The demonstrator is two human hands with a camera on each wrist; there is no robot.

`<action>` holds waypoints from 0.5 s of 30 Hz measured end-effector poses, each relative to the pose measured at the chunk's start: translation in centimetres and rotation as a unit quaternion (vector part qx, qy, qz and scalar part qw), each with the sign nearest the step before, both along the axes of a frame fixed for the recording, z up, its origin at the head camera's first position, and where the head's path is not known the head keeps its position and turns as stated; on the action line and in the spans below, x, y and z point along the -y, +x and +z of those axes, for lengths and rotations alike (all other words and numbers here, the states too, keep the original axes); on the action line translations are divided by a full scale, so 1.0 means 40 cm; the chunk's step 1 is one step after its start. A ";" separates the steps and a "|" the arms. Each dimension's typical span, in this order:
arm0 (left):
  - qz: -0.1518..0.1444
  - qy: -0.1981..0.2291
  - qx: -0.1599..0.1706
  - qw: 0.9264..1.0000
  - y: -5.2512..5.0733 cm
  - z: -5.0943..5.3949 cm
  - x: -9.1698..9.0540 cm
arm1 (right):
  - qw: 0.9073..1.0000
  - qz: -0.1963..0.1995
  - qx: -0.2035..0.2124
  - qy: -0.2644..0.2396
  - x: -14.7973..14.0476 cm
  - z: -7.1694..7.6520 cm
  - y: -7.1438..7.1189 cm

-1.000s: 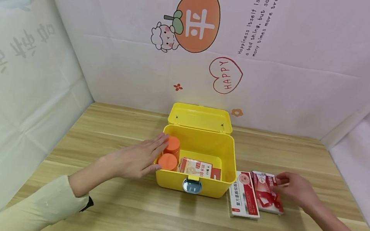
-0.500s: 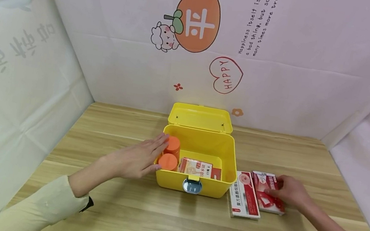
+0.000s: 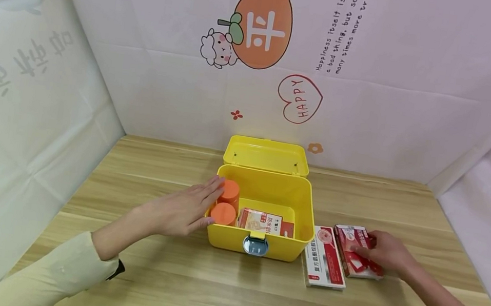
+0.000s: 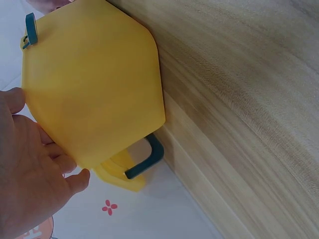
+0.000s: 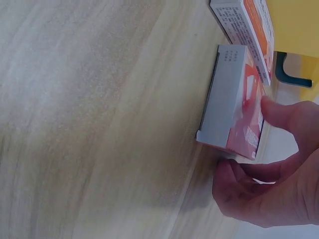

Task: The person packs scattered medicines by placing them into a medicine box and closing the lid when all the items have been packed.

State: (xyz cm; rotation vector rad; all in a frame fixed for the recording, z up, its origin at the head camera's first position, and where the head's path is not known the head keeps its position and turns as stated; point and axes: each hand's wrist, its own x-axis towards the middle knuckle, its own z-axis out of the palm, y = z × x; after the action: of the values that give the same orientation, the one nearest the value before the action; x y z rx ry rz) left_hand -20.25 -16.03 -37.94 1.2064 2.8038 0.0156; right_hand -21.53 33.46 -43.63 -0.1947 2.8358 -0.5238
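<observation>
Case (image 3: 227,239) sits on the tabletop (image 3: 217,294), its lid (image 3: 268,155) swung back. The left grip (image 3: 184,210) lies along its left wall, fingers nearly straight, holding nothing, unmoved over the last second. Inside, 2 orange-capped jars (image 3: 223,213) stand by that wall and a bandage box (image 3: 261,222) lies near the front, with bare floor behind it. Just right of the case lies the white box (image 3: 326,259). Beside that, the red box (image 3: 355,264) has its near end shifted slightly right and back since 0.5 s ago. The right grip (image 3: 388,252), narrowed to its width, pinches it between thumb and fingers, which suggests a pick-up beginning; whether it has left the tabletop, I cannot tell. Any leftward path would need to clear the white box and the case's right rim.
</observation>
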 end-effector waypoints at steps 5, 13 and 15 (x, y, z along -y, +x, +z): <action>0.002 0.004 0.004 1.000 0.000 0.002 -0.001 | 1.000 -0.008 0.006 -0.009 0.015 -0.007 0.003; -0.004 -0.001 -0.004 1.000 -0.004 -0.001 -0.001 | 0.999 -0.042 -0.003 0.007 0.030 -0.026 0.006; -0.004 -0.001 -0.004 1.000 -0.004 -0.002 0.000 | 0.999 -0.049 -0.002 0.000 0.031 -0.027 0.006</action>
State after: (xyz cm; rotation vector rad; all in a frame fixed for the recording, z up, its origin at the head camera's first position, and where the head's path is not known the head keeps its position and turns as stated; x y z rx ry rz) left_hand -20.41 -16.01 -38.03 1.2201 2.8056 0.0078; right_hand -21.29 32.22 -44.70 -0.0565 2.8596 -0.5445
